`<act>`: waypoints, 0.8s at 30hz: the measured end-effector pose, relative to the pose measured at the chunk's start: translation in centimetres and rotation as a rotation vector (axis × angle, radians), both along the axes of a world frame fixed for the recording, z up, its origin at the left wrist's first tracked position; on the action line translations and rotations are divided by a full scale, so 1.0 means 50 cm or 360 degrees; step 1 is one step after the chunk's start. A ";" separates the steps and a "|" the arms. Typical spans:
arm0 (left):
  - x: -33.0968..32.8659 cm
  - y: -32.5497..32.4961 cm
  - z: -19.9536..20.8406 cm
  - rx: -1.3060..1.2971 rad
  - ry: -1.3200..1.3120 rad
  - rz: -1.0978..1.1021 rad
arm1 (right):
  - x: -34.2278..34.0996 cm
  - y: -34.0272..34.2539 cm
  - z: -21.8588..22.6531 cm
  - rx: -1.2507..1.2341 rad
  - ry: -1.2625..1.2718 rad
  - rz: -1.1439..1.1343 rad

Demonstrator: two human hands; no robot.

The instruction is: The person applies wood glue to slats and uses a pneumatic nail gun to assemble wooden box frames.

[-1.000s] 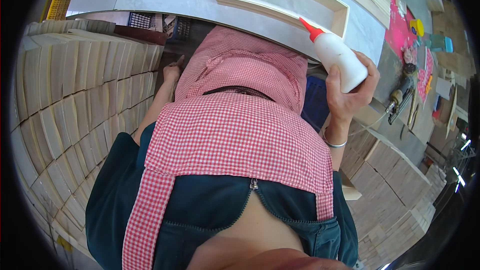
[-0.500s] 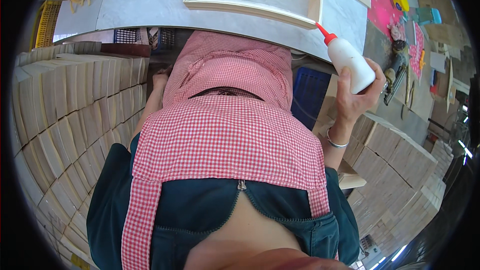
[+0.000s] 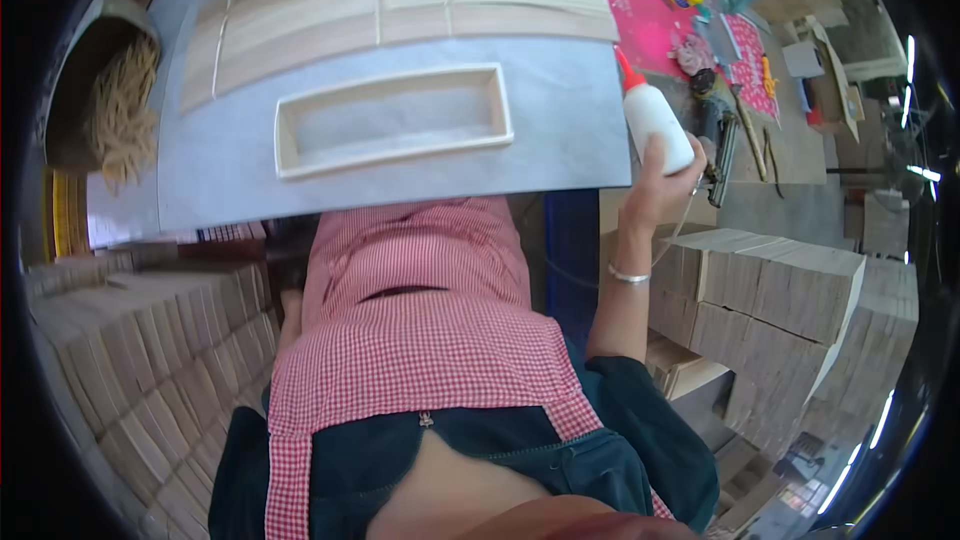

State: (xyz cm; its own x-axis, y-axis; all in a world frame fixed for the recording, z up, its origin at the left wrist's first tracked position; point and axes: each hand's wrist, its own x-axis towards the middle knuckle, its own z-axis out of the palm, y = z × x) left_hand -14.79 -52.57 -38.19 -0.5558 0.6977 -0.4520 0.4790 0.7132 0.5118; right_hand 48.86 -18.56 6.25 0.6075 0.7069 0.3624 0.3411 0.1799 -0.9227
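Observation:
My right hand (image 3: 657, 188) is wrapped round a white squeeze bottle (image 3: 657, 130) with a red pointed nozzle. The bottle tilts up and to the left at the right edge of the table (image 3: 400, 180), its tip apart from any wood. On the tabletop lies a narrow rectangular wooden frame (image 3: 395, 155), to the left of the bottle. Low by my left side, beside the checked apron, a bit of my left arm (image 3: 290, 310) shows near the stacked wood; the fingers there are hidden.
Thin wooden strips (image 3: 410, 0) lie bundled along the table's far side. A container with wood pieces (image 3: 125, 110) stands at the left. Stacked wooden blocks rise on the left (image 3: 150, 340) and right (image 3: 770, 290). A nail gun (image 3: 720, 135) lies on the right-hand bench.
The bottle has come away from the frame's right corner and moved right, still in my right hand. My view has shifted, showing more of the far table. My left hand has dropped from sight.

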 end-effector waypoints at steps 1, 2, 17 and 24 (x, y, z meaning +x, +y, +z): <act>-0.016 0.036 -0.006 0.0060 0.0017 -0.0088 | 0.014 0.040 -0.020 -0.0028 0.0080 -0.0049; 0.042 0.091 0.068 0.0101 -0.0041 -0.0106 | 0.034 0.086 -0.026 -0.0017 -0.0131 -0.0048; 0.464 0.923 0.361 0.0918 -0.0414 -0.1215 | 0.239 0.508 -0.086 -0.0943 -0.0962 -0.0410; 0.478 0.970 0.336 0.1224 -0.0591 -0.1293 | 0.176 0.148 0.163 -0.0242 -0.1649 -0.0198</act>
State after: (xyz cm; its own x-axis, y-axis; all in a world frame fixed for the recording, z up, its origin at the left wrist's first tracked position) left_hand 9.13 -4.06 -21.41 0.2547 0.9458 0.2014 0.3813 -0.2896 0.8779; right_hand 57.65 -11.19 14.39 0.1230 0.7424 0.6586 0.9837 -0.0035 -0.1798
